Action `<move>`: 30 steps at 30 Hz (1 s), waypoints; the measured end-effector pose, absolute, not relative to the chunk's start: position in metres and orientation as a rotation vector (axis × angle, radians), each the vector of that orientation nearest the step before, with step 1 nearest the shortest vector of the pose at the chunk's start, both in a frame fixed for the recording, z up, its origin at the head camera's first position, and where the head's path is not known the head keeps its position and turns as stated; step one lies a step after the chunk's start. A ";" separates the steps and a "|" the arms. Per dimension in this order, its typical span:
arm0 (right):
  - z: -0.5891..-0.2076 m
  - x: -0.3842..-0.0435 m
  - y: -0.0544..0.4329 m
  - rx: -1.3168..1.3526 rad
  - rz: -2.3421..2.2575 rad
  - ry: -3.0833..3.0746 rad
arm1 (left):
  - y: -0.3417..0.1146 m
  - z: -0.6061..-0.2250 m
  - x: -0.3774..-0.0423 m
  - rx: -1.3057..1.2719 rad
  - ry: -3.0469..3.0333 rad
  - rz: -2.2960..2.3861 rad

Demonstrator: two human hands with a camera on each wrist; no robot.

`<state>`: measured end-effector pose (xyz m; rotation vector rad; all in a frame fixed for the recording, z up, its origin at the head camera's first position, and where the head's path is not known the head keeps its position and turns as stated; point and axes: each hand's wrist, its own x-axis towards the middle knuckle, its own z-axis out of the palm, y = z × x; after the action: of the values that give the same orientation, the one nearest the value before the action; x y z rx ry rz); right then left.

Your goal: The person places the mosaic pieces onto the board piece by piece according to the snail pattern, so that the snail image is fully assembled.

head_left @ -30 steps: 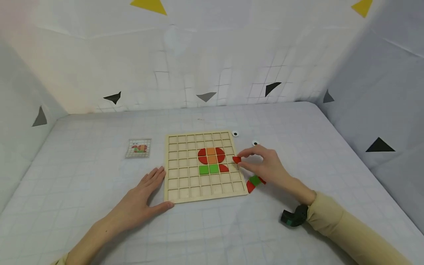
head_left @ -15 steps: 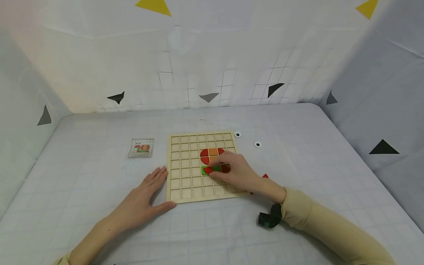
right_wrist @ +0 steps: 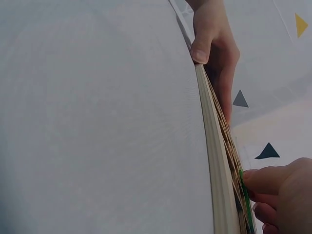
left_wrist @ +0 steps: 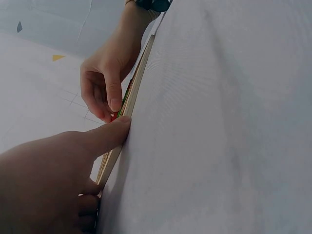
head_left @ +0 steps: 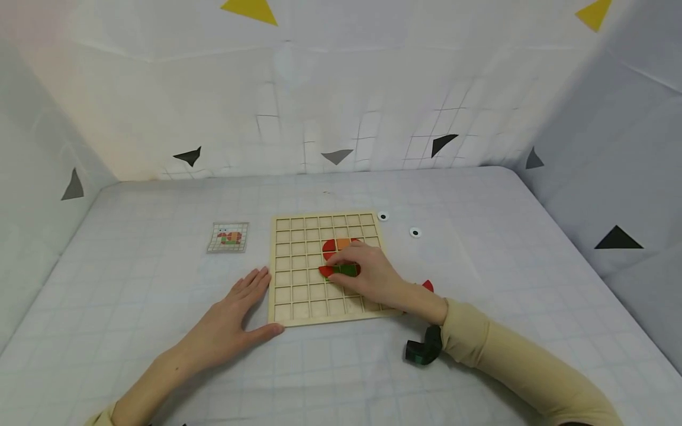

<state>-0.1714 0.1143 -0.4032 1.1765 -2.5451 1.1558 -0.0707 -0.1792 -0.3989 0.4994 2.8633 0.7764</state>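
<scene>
Red piece: a small, flat, red quarter-round tile (head_left: 324, 271) sits over the middle of the pale wooden gridded board (head_left: 299, 309), just left of the green square tiles (head_left: 348, 270); whether it touches the cell beneath, I cannot tell.
Right hand: the person's right hand (head_left: 369, 271) pinches that red tile between thumb and fingertips, the palm arching over the green row.
Left hand: the person's left hand (head_left: 226, 322) lies with fingers straight and apart along the board's left side, thumb on its near left corner, gripping nothing.
Tile handling: it looks light, stiff and hard, probably painted wood; being thin and smooth, it could twist or slip from a loose pinch.
Where to hold: by its side edges, kept level, with fingertips clear of the underside so it can drop flat between the ridges.
Board handling: rigid and fairly light by its look, so it could slide on the cloth-covered desk (head_left: 154, 236); a steadying touch on the rim suits it.
Tiles above: red rounded tiles (head_left: 329, 245) and an orange square tile (head_left: 343, 244) lie in cells beyond the right hand.
</scene>
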 end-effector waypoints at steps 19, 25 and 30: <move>-0.411 -0.166 0.095 1.122 1.176 -2.534 | -0.179 -0.399 -0.071 0.471 2.852 0.762; -0.410 -0.165 0.095 1.136 1.163 -2.520 | -0.179 -0.399 -0.071 0.472 2.853 0.762; -0.410 -0.164 0.096 1.144 1.146 -2.516 | -0.179 -0.398 -0.071 0.485 2.854 0.769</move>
<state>-0.1645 0.0958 -0.4099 1.1438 -2.5163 1.1457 -0.0710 -0.1792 -0.3984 0.4854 2.8541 0.7688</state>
